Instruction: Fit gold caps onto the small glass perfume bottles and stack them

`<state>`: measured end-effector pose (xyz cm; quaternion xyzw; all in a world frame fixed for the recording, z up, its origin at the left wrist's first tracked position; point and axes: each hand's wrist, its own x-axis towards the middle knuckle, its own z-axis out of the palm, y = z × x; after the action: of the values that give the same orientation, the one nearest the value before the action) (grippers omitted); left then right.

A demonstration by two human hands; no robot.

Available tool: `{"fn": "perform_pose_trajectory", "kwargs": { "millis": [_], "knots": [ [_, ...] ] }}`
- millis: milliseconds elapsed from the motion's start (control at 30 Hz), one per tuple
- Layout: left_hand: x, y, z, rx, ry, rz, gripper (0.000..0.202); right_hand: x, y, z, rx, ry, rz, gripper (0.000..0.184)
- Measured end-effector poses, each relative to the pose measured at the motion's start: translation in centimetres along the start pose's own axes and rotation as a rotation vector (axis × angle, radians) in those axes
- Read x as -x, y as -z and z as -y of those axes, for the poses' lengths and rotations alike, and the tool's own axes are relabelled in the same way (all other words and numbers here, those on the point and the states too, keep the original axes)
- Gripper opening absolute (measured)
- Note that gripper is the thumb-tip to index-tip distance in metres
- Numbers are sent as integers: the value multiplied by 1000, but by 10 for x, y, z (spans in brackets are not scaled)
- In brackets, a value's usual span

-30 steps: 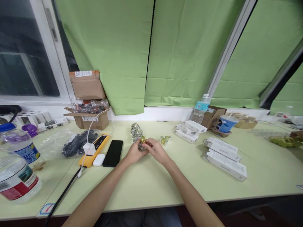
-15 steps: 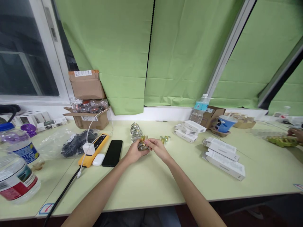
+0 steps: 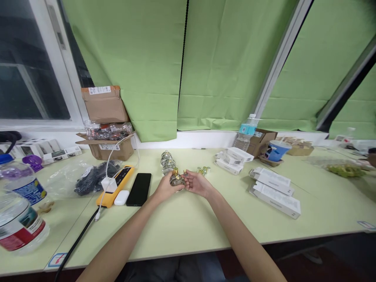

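A small round glass bottle [image 3: 177, 180] with a gold neck is gripped by my left hand [image 3: 165, 188], upright just over the table. Close on its right, my right hand [image 3: 199, 183] pinches a small gold-coloured piece [image 3: 185, 172], apart from the bottle's neck; its exact kind is too small to tell. Behind my left hand stand several similar glass bottles [image 3: 167, 161] in a row. Beyond my right hand is a group of small gold caps [image 3: 203, 170].
To the left lie a black phone [image 3: 139, 189], a white earphone case [image 3: 121, 197] and a yellow power strip [image 3: 114, 188]. White boxes [image 3: 276, 196] lie on the right, before a water bottle [image 3: 246, 133] and a blue cup [image 3: 276, 151]. An open carton [image 3: 113, 150] stands at the back left.
My right hand has drawn slightly right, off the bottle's top, with the gold piece in its fingers. The bottle's gold neck now shows. At far right another person's hand has left the green item.
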<state>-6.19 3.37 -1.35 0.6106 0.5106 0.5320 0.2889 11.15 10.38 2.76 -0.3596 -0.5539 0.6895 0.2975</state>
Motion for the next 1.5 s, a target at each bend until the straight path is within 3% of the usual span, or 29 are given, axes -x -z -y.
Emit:
{"fn": "perform_pose_trajectory", "kwargs": {
  "millis": [167, 333, 400, 567, 767, 933, 1133, 1267, 1400, 1500],
  "knots": [
    [0, 0, 0, -4, 1, -1, 52, -5, 4, -7, 129, 111, -89, 37],
    [1, 1, -1, -47, 6, -10, 50, -8, 10, -31, 710, 451, -357, 35],
    [1, 2, -1, -56, 6, -14, 51, -5, 14, -41, 896, 508, -419, 27],
    [5, 3, -4, -52, 22, -10, 50, 14, 23, -51, 1140, 398, -523, 26],
    [9, 3, -10, -4, 38, 3, 49, 33, 35, -49, 1065, 210, -738, 29],
    [9, 4, -10, 3, 53, 16, 50, 31, 45, -44, 1131, 94, -866, 34],
    [6, 4, -5, 1, 60, 26, 53, 20, 52, -39, 1228, 24, -858, 42],
    [5, 5, -4, 17, 43, 49, 52, 19, 55, -40, 1211, 86, -832, 47],
    [6, 8, -5, 80, 51, 104, 54, 23, 42, -43, 1035, 341, -711, 54],
    [7, 11, -8, 83, 56, 132, 59, 25, 19, -42, 824, 651, -489, 45]
  ]
}}
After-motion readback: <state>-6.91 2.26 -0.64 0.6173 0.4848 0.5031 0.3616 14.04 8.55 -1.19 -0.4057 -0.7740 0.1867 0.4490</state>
